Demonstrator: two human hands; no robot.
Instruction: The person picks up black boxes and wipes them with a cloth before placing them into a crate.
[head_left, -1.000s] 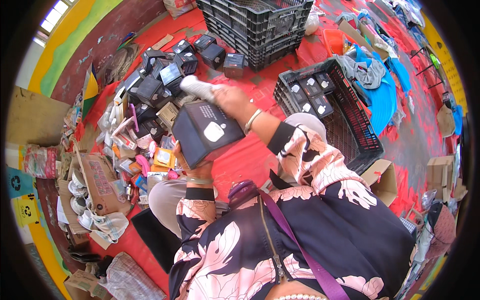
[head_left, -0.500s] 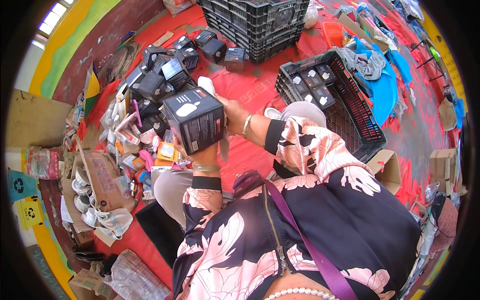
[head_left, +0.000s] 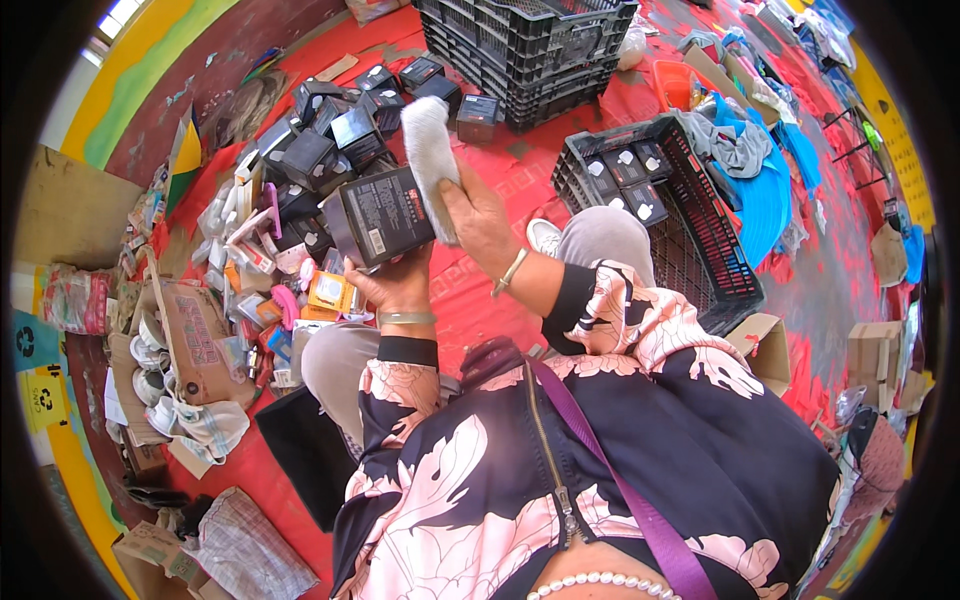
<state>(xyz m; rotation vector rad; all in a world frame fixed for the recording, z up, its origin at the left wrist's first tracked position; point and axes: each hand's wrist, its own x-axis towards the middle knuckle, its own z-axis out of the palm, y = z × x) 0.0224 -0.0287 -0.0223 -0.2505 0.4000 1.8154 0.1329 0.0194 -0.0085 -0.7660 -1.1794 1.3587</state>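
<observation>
My left hand (head_left: 397, 284) holds a black printed box (head_left: 375, 222) from below, its fingers partly hidden behind it. In my right hand (head_left: 482, 222) is a light grey cloth (head_left: 428, 150), folded long and gripped between thumb and fingers, beside the box's right side. Beyond the held box lies a pile of similar black boxes (head_left: 318, 160), each with a white shape on it. To my right, a black plastic crate (head_left: 712, 225) has several such boxes (head_left: 628, 170) grouped at its far left end.
Stacked black crates (head_left: 520, 60) stand at the far side. Left of me, mixed small goods (head_left: 262, 250) and an open cardboard box (head_left: 200, 345) cover the red floor sheet (head_left: 500, 190). Blue fabric (head_left: 745, 190) and a red-orange basin (head_left: 685, 85) lie past the right crate.
The black box has been turned so that a different printed side shows. My right hand has come off its edge, lifting the cloth up and away to the right.
</observation>
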